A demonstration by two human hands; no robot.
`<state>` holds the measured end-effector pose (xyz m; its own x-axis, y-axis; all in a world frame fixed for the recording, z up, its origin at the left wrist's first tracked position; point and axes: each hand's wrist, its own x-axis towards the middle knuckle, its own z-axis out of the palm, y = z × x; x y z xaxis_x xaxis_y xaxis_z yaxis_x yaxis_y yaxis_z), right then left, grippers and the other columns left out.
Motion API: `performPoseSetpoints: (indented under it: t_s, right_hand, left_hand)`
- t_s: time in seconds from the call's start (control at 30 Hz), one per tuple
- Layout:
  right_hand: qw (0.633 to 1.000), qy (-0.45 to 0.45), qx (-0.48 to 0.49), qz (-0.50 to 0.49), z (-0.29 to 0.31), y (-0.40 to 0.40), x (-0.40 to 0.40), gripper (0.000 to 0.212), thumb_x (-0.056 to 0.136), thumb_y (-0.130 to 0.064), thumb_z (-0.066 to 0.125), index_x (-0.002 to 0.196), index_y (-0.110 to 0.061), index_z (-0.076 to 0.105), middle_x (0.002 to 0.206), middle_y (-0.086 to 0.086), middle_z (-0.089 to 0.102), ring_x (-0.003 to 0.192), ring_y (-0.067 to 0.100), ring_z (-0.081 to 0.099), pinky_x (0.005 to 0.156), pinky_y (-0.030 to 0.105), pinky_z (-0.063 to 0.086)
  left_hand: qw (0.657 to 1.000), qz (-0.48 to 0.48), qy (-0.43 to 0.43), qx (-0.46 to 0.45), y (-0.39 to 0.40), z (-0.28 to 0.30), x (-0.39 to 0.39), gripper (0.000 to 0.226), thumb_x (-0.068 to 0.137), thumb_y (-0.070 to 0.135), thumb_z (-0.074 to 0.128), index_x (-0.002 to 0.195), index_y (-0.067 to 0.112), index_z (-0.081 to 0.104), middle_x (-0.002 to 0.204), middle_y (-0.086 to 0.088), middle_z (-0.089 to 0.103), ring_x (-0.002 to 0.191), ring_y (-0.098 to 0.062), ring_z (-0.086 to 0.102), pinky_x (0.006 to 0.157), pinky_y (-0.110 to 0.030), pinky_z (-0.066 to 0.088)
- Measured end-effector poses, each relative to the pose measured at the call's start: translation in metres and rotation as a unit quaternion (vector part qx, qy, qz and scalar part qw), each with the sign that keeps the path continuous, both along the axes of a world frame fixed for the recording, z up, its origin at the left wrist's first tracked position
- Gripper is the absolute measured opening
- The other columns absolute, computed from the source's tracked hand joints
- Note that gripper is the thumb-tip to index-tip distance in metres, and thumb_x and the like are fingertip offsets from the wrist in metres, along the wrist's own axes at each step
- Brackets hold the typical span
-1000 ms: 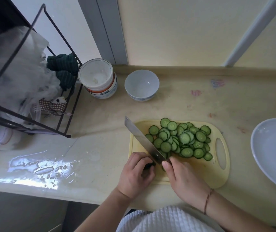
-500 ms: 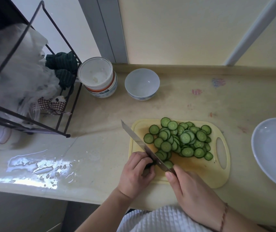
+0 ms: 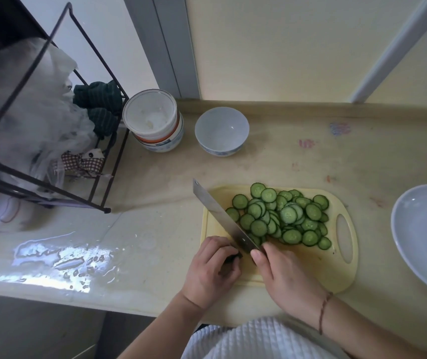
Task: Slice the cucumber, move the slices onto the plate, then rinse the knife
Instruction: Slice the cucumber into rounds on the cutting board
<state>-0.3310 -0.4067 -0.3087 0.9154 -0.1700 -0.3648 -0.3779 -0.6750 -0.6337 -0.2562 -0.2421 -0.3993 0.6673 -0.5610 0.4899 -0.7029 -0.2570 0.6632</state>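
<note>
A pile of green cucumber slices (image 3: pixel 282 217) lies on a yellow cutting board (image 3: pixel 331 270). My right hand (image 3: pixel 285 278) grips the handle of a broad knife (image 3: pixel 222 218), whose blade slants from the board's near side up to the left, along the pile's left edge. My left hand (image 3: pixel 211 270) is curled on the last dark stub of cucumber (image 3: pixel 234 258) just left of the blade. A white plate (image 3: pixel 424 237) sits to the right of the board, apart from it.
A white bowl (image 3: pixel 221 130) and a lidded white tub (image 3: pixel 154 120) stand at the back. A black wire rack (image 3: pixel 49 141) with bags and cloths fills the left. Water is pooled on the counter at front left (image 3: pixel 59 260).
The knife rocked slightly: its tip moved left and back again, while my right hand slid toward me and returned. My left hand stayed on the stub.
</note>
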Motion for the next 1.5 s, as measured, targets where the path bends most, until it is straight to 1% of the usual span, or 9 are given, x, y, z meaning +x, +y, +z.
performPoseSetpoints:
  t_s: [0.13, 0.37, 0.73, 0.87, 0.97, 1.07, 1.13, 1.33, 1.5]
  right_hand:
    - [1.0, -0.01, 0.008, 0.024, 0.013, 0.003, -0.014, 0.04, 0.094, -0.056, 0.02, 0.079, -0.026, 0.042, 0.059, -0.005, 0.049, 0.051, 0.012, 0.046, 0.051, 0.029, 0.038]
    - [0.999, -0.012, -0.005, 0.03, 0.025, 0.005, -0.025, 0.04, 0.089, -0.062, 0.012, 0.078, -0.03, 0.034, 0.064, -0.003, 0.052, 0.059, 0.016, 0.052, 0.058, 0.034, 0.043]
    - [1.0, 0.001, -0.005, 0.019, -0.004, 0.015, -0.003, 0.038, 0.096, -0.054, 0.02, 0.082, -0.025, 0.041, 0.066, -0.006, 0.051, 0.057, 0.013, 0.05, 0.056, 0.032, 0.042]
    - [1.0, -0.007, -0.005, -0.005, -0.008, 0.002, 0.0, 0.051, 0.086, -0.065, 0.009, 0.074, -0.025, 0.04, 0.062, -0.003, 0.052, 0.056, 0.016, 0.054, 0.055, 0.035, 0.042]
    - [1.0, -0.004, -0.008, -0.011, -0.007, -0.004, -0.002, 0.058, 0.085, -0.065, 0.008, 0.078, -0.022, 0.045, 0.063, -0.002, 0.055, 0.057, 0.017, 0.054, 0.055, 0.037, 0.044]
    - [1.0, -0.012, 0.007, 0.006, 0.002, -0.003, -0.01, 0.051, 0.087, -0.064, 0.012, 0.077, -0.025, 0.044, 0.059, -0.004, 0.051, 0.05, 0.01, 0.047, 0.049, 0.028, 0.038]
    - [0.999, -0.021, 0.008, 0.023, 0.011, -0.001, -0.015, 0.043, 0.09, -0.061, 0.016, 0.075, -0.028, 0.04, 0.056, -0.005, 0.047, 0.048, 0.012, 0.044, 0.047, 0.025, 0.033]
    - [0.999, -0.016, -0.012, 0.04, 0.025, 0.001, -0.027, 0.041, 0.09, -0.061, 0.014, 0.076, -0.029, 0.036, 0.063, -0.002, 0.051, 0.057, 0.015, 0.049, 0.054, 0.028, 0.038]
    - [0.998, -0.008, -0.017, 0.054, 0.02, 0.006, -0.021, 0.04, 0.09, -0.061, 0.011, 0.077, -0.03, 0.033, 0.063, -0.005, 0.048, 0.056, 0.013, 0.048, 0.055, 0.029, 0.039]
  left_hand:
    - [1.0, 0.006, 0.002, -0.008, -0.001, 0.0, 0.0, 0.019, 0.081, 0.004, 0.07, 0.094, 0.011, 0.059, 0.098, 0.002, 0.055, 0.088, -0.017, 0.058, 0.087, -0.017, 0.047]
    - [1.0, 0.004, -0.006, -0.009, -0.001, -0.003, 0.001, 0.015, 0.081, 0.001, 0.072, 0.09, 0.008, 0.063, 0.097, 0.002, 0.058, 0.089, -0.019, 0.061, 0.087, -0.021, 0.049]
    - [1.0, 0.003, 0.001, -0.009, 0.0, -0.002, 0.0, 0.019, 0.08, 0.003, 0.075, 0.093, 0.009, 0.062, 0.099, 0.001, 0.058, 0.092, -0.018, 0.06, 0.089, -0.02, 0.049]
    - [1.0, 0.004, 0.001, 0.004, 0.002, -0.001, -0.002, 0.008, 0.082, 0.003, 0.072, 0.088, 0.003, 0.066, 0.094, -0.006, 0.062, 0.089, -0.021, 0.06, 0.082, -0.027, 0.052]
    - [1.0, 0.012, -0.002, 0.007, 0.002, 0.0, -0.004, 0.012, 0.083, 0.002, 0.072, 0.091, 0.006, 0.065, 0.096, -0.003, 0.059, 0.089, -0.019, 0.059, 0.083, -0.024, 0.05]
    - [1.0, 0.024, 0.003, -0.004, -0.001, 0.002, -0.006, 0.019, 0.083, 0.003, 0.071, 0.096, 0.012, 0.061, 0.1, 0.002, 0.056, 0.088, -0.017, 0.058, 0.084, -0.02, 0.049]
    - [1.0, 0.025, 0.002, -0.008, -0.001, 0.004, -0.006, 0.02, 0.083, 0.003, 0.07, 0.097, 0.013, 0.06, 0.101, 0.004, 0.055, 0.089, -0.016, 0.058, 0.084, -0.021, 0.05]
    - [1.0, 0.021, 0.002, -0.005, 0.001, -0.003, -0.006, 0.016, 0.08, -0.002, 0.074, 0.091, 0.007, 0.065, 0.099, 0.0, 0.06, 0.089, -0.02, 0.061, 0.084, -0.026, 0.052]
    - [1.0, 0.022, 0.003, -0.011, 0.001, -0.003, -0.005, 0.014, 0.08, -0.002, 0.074, 0.09, 0.005, 0.067, 0.099, 0.001, 0.06, 0.092, -0.018, 0.061, 0.088, -0.022, 0.049]
